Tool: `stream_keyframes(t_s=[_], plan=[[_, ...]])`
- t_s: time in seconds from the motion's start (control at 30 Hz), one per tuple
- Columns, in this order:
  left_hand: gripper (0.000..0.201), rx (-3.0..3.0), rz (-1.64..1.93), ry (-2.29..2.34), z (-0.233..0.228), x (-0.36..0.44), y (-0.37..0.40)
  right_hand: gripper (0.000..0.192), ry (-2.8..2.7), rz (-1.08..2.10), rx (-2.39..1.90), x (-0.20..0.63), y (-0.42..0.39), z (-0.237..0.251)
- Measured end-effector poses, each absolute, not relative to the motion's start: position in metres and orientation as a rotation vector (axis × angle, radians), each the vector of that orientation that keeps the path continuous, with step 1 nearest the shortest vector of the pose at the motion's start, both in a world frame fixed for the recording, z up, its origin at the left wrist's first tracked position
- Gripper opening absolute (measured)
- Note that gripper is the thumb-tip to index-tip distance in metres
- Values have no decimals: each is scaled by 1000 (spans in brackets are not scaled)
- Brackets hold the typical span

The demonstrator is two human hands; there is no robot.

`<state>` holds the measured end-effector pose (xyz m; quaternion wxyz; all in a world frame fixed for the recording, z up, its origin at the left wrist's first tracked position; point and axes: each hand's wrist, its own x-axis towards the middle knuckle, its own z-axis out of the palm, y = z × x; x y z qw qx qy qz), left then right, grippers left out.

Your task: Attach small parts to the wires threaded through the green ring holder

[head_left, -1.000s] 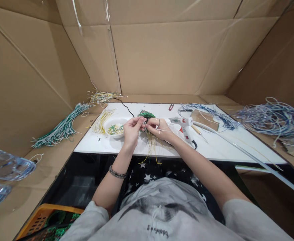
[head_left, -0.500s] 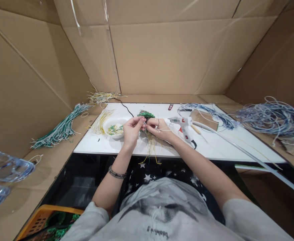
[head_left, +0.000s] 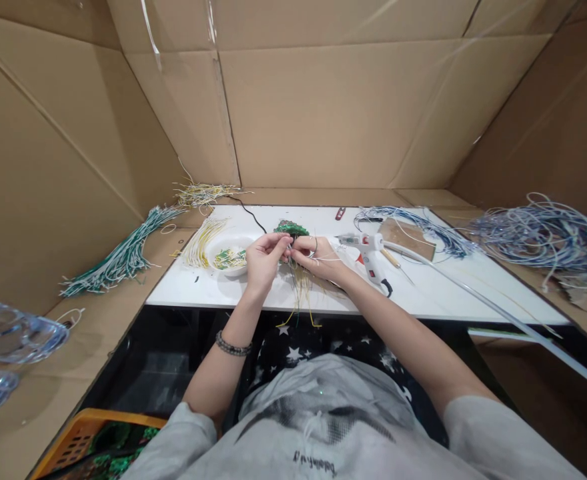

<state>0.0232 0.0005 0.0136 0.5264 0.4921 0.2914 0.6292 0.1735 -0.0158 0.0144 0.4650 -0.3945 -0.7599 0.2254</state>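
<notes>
Barely any change from a moment ago: left hand (head_left: 262,261) and right hand (head_left: 318,257) still pinching thin yellow-and-white wires (head_left: 301,283) mid-frame, fingers clenched, over white counter (head_left: 423,293).

- Your left hand (head_left: 263,261) and right hand (head_left: 318,257): bare, no gloves.
- Dark beaded bracelet (head_left: 232,346) rings your left wrist, at 7 o'clock from the hands.
- Light grey short-sleeved T-shirt (head_left: 323,427), dark graphic and small lettering on its chest.

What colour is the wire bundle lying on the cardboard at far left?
Green and white wire bundle. The head view, the only one, shows it left of the white table.
</notes>
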Motion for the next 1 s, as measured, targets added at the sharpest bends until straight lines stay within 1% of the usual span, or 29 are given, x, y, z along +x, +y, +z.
stream_keyframes(t_s=[0.1,0.23,0.37,0.43,0.67,0.8,0.9,1.0], plan=[[25,1178,1505,693,13,23,2,29,-1850,578,-977,173,-17,15],[26,1162,1523,685,12,23,3,29,-1641,727,-979,173,-16,16],[28,1165,1537,691,12,24,3,39,-1478,809,-883,174,-11,15],[28,1170,1550,696,12,24,3,41,-1452,819,-845,175,-8,14],[16,1166,1543,703,12,23,4,34,-1505,908,-712,176,-6,12],[15,1157,1530,728,11,23,4,33,-1525,810,-729,176,-2,9],[21,1169,1541,712,10,24,4,36,-1512,734,-780,176,-2,8],[26,1179,1558,692,9,25,4,30,-1548,671,-860,176,-5,9]])
